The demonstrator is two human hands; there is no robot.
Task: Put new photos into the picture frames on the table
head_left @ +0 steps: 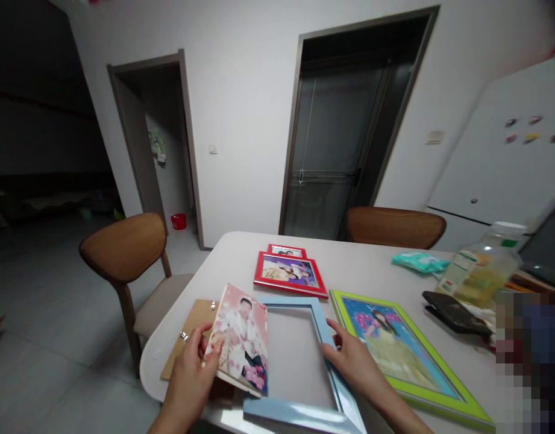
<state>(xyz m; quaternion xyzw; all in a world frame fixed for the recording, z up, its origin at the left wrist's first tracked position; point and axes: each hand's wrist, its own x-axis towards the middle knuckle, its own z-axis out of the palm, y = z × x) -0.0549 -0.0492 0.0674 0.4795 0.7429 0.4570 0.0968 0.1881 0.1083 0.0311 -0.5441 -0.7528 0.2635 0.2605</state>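
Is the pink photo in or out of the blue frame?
Out: the left hand holds the pink photo; the blue frame shows tabletop inside.

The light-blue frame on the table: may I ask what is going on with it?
A person's left hand holds a photo panel over the left side of the light-blue frame, while the right hand grips the frame's right side. No picture shows in the uncovered opening. A brown board with metal clips lies at left.
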